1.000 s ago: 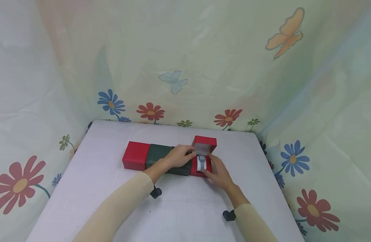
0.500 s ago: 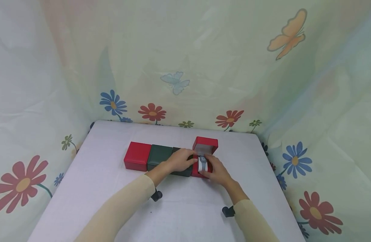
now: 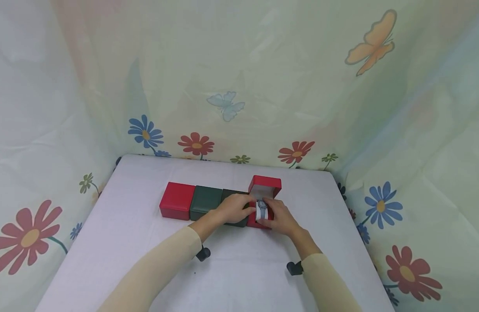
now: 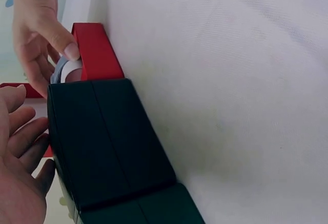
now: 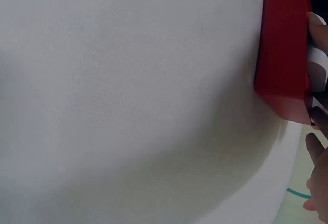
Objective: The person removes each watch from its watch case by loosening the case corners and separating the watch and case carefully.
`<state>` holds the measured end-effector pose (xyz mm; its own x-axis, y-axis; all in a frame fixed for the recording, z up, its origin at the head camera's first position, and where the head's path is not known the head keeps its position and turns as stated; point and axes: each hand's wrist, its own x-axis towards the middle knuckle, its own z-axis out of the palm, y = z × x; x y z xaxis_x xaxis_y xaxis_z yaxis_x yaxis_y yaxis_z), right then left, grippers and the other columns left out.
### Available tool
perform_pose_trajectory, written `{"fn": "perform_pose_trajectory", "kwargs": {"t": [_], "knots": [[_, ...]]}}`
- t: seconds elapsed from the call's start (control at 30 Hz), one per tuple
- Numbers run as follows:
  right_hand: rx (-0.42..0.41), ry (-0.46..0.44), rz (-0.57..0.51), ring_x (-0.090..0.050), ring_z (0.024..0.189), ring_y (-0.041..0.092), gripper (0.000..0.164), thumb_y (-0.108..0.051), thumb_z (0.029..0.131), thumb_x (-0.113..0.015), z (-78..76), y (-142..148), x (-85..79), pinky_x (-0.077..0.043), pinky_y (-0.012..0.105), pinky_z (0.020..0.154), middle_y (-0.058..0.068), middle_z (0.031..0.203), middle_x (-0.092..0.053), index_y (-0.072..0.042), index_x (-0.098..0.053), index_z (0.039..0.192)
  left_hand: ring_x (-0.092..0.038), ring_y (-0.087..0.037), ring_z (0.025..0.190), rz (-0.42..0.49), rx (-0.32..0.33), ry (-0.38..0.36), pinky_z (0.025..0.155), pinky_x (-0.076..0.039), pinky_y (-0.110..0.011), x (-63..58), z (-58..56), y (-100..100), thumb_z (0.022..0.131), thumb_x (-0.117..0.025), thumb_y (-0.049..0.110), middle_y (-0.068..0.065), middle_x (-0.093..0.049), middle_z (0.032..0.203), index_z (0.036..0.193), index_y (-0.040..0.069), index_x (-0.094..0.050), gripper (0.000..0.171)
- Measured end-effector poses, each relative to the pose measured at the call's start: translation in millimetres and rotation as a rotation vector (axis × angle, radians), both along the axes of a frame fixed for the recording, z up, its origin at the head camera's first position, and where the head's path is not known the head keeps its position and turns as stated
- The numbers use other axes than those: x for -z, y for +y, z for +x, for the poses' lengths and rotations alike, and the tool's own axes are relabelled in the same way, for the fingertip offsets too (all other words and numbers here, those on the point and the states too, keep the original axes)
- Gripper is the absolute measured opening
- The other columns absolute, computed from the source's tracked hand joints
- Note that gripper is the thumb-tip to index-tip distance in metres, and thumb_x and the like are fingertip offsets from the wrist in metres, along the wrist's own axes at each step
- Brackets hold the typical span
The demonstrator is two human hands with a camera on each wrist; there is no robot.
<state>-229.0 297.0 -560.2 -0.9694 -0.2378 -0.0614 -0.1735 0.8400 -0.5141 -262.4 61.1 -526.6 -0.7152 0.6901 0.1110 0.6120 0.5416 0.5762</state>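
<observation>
A wristwatch [image 3: 262,209] with a grey-blue strap sits round a white cushion in an open red watch box [image 3: 265,182], whose lid stands up at the back. My right hand [image 3: 284,221] pinches the cushioned watch, thumb at its front end and fingers at its far end. In the left wrist view, the white cushion [image 4: 73,72] shows just above the box's side. My left hand [image 3: 233,209] reaches over a dark green box [image 3: 238,224], its thumb and fingertips close to the watch's left side. The left wrist view shows those fingers relaxed and spread, holding nothing.
Left of the open box, the dark green box, a second green box [image 3: 206,199] and a closed red box [image 3: 177,201] stand in a row, side by side. They are on a white-covered table [image 3: 239,277]. A flower-printed curtain [image 3: 259,86] surrounds the table.
My right fingers have moved in from the box's right edge onto the far end of the watch. My left hand has shifted slightly right, nearer the watch. The boxes stay put.
</observation>
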Motion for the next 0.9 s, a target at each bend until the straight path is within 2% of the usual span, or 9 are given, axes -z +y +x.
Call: {"fn": "perform_pose_trajectory", "kwargs": {"t": [0.17, 0.53, 0.9], "knots": [[0.014, -0.008, -0.022, -0.048, 0.14, 0.037, 0.08, -0.03, 0.086, -0.087, 0.2, 0.2, -2.1, -0.043, 0.058, 0.116, 0.014, 0.148, -0.055, -0.012, -0.047, 0.152, -0.067, -0.024, 0.125, 0.021, 0.016, -0.015, 0.107, -0.053, -0.04, 1.1, 0.2, -0.6, 0.107, -0.06, 0.029, -0.008, -0.071, 0.134, 0.138, 0.007, -0.065, 0.038], [0.037, 0.002, -0.048, -0.053, 0.138, 0.032, 0.08, -0.025, 0.084, -0.089, 2.4, -4.2, -1.2, -0.044, 0.054, 0.116, 0.012, 0.147, -0.056, -0.012, -0.046, 0.151, -0.067, -0.018, 0.122, 0.008, 0.014, 0.002, 0.106, -0.053, -0.039, 2.7, -0.1, -1.0, 0.106, -0.061, 0.03, -0.006, -0.071, 0.134, 0.139, 0.009, -0.065, 0.039], [0.005, 0.076, -0.071, -0.055, 0.131, 0.026, 0.079, -0.019, 0.083, -0.089, 9.0, -5.2, -2.3, -0.045, 0.05, 0.115, 0.008, 0.141, -0.055, -0.014, -0.042, 0.147, -0.068, -0.019, 0.121, 0.014, 0.018, -0.009, 0.105, -0.054, -0.038, 2.7, 0.4, 0.1, 0.106, -0.061, 0.029, -0.005, -0.072, 0.133, 0.139, 0.011, -0.065, 0.037]]}}
